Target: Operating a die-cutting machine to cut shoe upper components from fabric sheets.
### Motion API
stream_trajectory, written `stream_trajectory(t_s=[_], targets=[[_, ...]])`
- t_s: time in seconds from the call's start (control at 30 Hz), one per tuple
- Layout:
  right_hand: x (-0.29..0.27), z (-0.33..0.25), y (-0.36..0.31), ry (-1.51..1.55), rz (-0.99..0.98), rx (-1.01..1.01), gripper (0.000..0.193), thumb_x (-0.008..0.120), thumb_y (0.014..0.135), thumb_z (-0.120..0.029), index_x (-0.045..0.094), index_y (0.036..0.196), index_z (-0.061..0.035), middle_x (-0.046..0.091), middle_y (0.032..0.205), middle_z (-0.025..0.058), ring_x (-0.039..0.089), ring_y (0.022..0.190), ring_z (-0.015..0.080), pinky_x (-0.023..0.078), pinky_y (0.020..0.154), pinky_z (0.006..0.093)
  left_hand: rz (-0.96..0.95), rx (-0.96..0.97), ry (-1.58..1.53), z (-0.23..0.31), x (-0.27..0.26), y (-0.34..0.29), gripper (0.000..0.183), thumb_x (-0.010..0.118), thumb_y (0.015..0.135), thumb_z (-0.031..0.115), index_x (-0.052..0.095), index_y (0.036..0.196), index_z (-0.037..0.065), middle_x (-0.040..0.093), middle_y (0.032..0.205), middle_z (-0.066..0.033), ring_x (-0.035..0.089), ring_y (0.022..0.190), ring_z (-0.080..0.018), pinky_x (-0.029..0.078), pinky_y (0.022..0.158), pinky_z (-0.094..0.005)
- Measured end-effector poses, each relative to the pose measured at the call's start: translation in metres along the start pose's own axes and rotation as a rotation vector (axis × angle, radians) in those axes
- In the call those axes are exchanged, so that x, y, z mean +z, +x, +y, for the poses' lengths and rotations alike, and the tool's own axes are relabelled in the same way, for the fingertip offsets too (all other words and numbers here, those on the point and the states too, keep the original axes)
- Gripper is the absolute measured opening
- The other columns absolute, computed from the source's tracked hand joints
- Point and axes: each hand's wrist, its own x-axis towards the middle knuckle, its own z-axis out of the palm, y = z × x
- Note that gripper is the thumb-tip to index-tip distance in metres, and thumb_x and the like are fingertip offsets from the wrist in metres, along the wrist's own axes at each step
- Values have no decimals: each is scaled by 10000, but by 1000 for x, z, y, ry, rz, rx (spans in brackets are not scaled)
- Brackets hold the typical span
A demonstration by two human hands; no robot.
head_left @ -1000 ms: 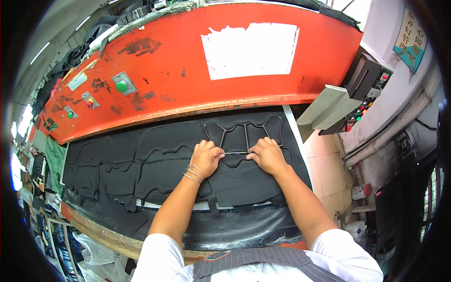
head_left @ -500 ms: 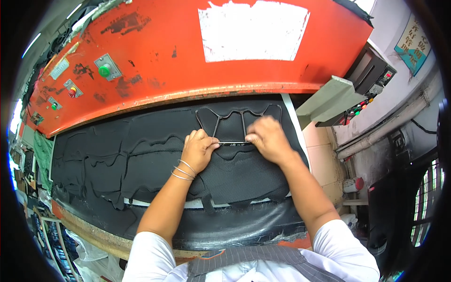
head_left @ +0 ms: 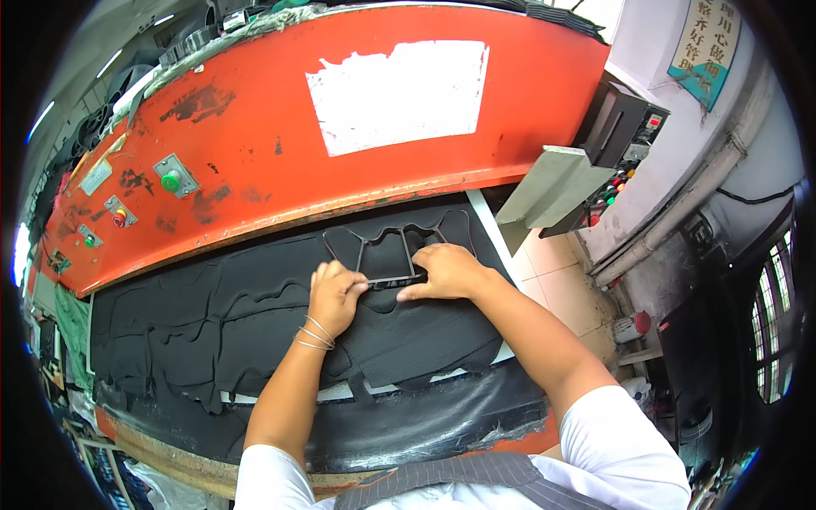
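Note:
A thin-walled steel cutting die (head_left: 408, 253) with a wavy far edge and inner cross bars lies on black padded fabric (head_left: 263, 293). My left hand (head_left: 333, 297), wearing thin bangles on its wrist, is closed on the left end of the die's near bar, thumb and fingertips pinching it. At the other end of that bar, my right hand (head_left: 449, 274) straddles the edge, thumb on the near side and fingers over the far side. The right hand covers the die's near right part. Curved cut lines run across the fabric to the left.
An orange press beam (head_left: 255, 127) with buttons and a torn white sheet spans the far side. A grey metal bracket (head_left: 548, 191) and control box (head_left: 616, 127) stand at the right. A white board edge (head_left: 493, 229) borders the fabric. Black sheeting (head_left: 408, 425) covers the near edge.
The whole view has shifted and tilted. My right hand has changed its hold, its thumb now stretched out nearer to me below the bar. The left hand keeps its pinch.

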Motion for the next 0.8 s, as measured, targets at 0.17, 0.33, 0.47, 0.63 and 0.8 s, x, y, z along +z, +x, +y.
stream_trajectory(t_s=[0.17, 0.33, 0.47, 0.63, 0.8], targets=[[-31, 33, 5, 269, -372, 43, 404, 697, 797, -426, 706, 1019, -88, 695, 914, 159, 662, 919, 290, 486, 826, 368, 226, 369, -29, 62, -19, 71, 115, 706, 730, 65, 657, 826, 104, 567, 860, -45, 509, 873, -268, 399, 804, -368], [-67, 26, -22, 886, -121, 150, 252, 639, 881, -261, 702, 1021, -61, 658, 739, 72, 610, 631, 103, 499, 599, 273, 247, -163, -424, 7, 44, 68, 625, 678, 852, 287, 420, 1353, 17, 501, 1192, -176, 533, 1011, -259, 471, 890, -356], [-130, 0, -83, 609, -229, 306, 251, 642, 885, -306, 704, 995, -90, 649, 687, 72, 619, 610, 127, 498, 581, 292, -388, -174, 234, -10, 51, 75, 450, 650, 850, 375, 654, 1116, 12, 626, 1111, -204, 540, 1113, -370, 421, 986, -416], [-85, -58, -154, -20, -809, 118, 411, 560, 885, -464, 707, 1009, -101, 683, 885, 161, 653, 906, 348, 506, 817, 449, -764, -349, 427, 9, 47, 125, 573, 747, 760, 421, 655, 1096, -34, 610, 1181, -241, 597, 1093, -378, 474, 945, -412], [-2, -87, -196, 5, -884, -214, 371, 612, 848, -384, 705, 838, -26, 688, 802, 164, 678, 813, 351, 530, 714, 449, -888, -471, 559, 16, 51, 143, 621, 728, 778, 481, 632, 1181, 19, 575, 1278, -187, 535, 1211, -336, 398, 1009, -479]])
